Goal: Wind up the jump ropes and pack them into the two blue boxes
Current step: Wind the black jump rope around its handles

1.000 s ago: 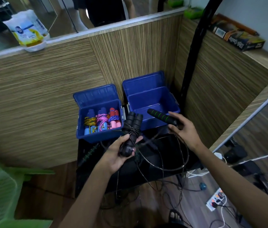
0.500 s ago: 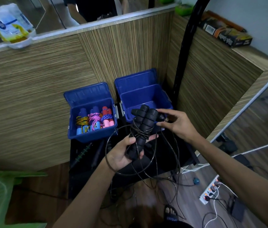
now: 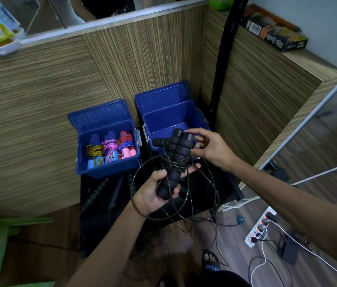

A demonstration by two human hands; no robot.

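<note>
1. Your left hand (image 3: 155,193) grips a pair of black handles (image 3: 174,160), thumb and fingers curled round their lower ends.
2. Your right hand (image 3: 211,149) pinches the handles' tops with bent fingertips.
3. Thin black cord (image 3: 164,216) wraps the handles and hangs in loose loops below your hands.
4. The handles sit just in front of the right box (image 3: 163,121).
5. The left box (image 3: 105,168) holds wound colourful ropes (image 3: 111,149).
</note>
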